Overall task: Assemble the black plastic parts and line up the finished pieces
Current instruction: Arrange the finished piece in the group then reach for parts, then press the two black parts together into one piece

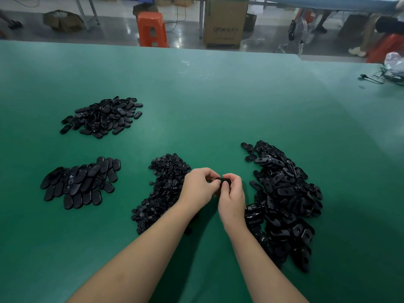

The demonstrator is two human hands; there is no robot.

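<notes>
My left hand (197, 188) and my right hand (232, 196) meet above the green table (218, 101), both pinching one black oval plastic part (223, 181) between their fingertips. Most of that part is hidden by my fingers. Under my left wrist lies a pile of small round black pieces (162, 191). To the right of my right hand is a big heap of oval black shells with holes (282, 200). At the left, flat oval pieces lie in overlapping rows (80, 182). Farther back at the left sits another loose heap of oval parts (102, 117).
Black cables (384, 76) and a plastic bag (394, 61) lie at the table's far right edge. Beyond the far edge stand an orange stool (152, 29), a cardboard box (225, 21) and a person's legs (358, 49).
</notes>
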